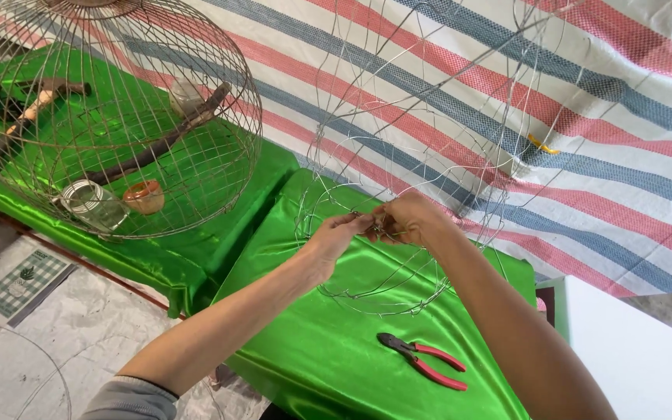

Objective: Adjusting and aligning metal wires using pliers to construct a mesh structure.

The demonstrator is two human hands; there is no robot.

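Left hand (334, 236) and right hand (407, 218) meet fingertip to fingertip, pinching thin wire of the unfinished cage frame (398, 155). The exact joint is hidden by fingers. Pliers (421, 360) lie below the hands.

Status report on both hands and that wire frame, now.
Left hand and right hand both pinching the unfinished wire frame at one joint. Frame over green cloth. Red-handled pliers lying clear.

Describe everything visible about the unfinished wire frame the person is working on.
The unfinished thin silvery wire frame stands on green satin cloth, an open skeleton of wavy upright wires and round hoops with wide gaps and no mesh. It rises past the picture's top edge. The left hand and right hand pinch wires together at a lower hoop.
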